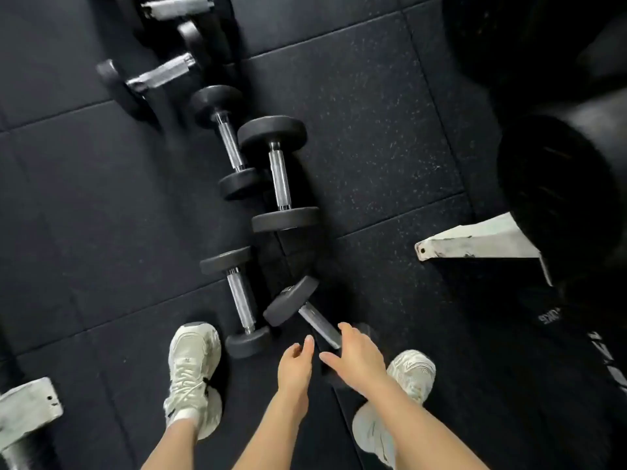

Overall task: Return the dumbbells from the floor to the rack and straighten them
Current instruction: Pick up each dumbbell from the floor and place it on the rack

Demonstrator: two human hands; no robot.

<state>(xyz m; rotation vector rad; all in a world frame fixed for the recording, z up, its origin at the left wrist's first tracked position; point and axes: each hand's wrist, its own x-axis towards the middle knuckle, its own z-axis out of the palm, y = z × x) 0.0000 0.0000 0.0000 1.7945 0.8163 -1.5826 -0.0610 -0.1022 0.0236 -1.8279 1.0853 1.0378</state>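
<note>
Neither hand grips anything yet: left hand (296, 362) and right hand (356, 359) hang loose-fingered just over the nearest dumbbell (291, 301) on the rubber floor (373, 130). Its long axis runs diagonally, far head pointing up-left, near end hidden under the right hand beside the right shoe (411, 369).

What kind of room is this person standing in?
Most likely the free-weights area of a gym. Several black dumbbells with metal handles lie on a floor of dark speckled rubber tiles, and what looks like a large black weight sits by a white frame at the right.
</note>
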